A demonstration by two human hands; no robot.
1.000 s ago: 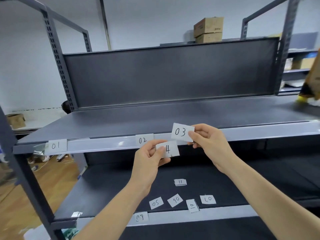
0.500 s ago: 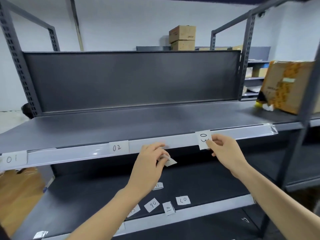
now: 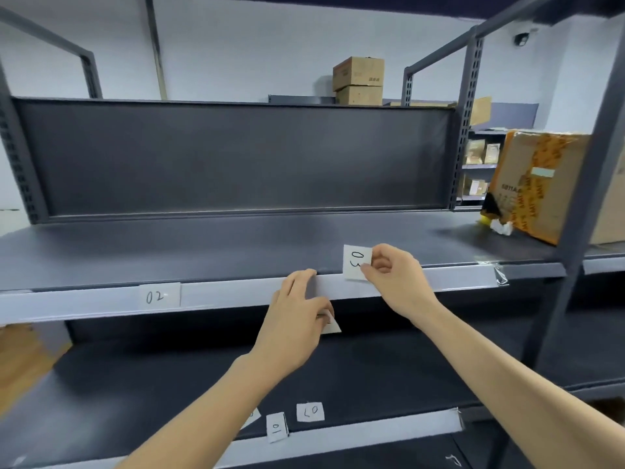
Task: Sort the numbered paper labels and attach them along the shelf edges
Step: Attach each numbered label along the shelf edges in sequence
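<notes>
My right hand point(image 3: 392, 275) pinches the white paper label "03" point(image 3: 354, 262), turned on its side, at the top of the grey label strip point(image 3: 236, 292) along the upper shelf edge. My left hand point(image 3: 297, 309) touches that strip with its upper fingers just left of the label, while its lower fingers and thumb pinch another small paper label point(image 3: 330, 324) whose number is hidden. Label "02" point(image 3: 159, 296) sits in the strip further left. Loose labels "07" point(image 3: 310, 411) and "10" point(image 3: 276, 428) lie on the lower shelf; another is partly hidden by my left forearm.
A brown taped cardboard box point(image 3: 537, 184) stands on the upper shelf at the right, behind a grey upright post point(image 3: 588, 184). Two stacked cardboard boxes point(image 3: 358, 81) sit far behind. The lower shelf has its own grey edge strip point(image 3: 372, 434).
The view shifted right along the shelf. My right hand carried label "03" rightward and now holds it at the strip's top edge; my left hand rose to touch the strip.
</notes>
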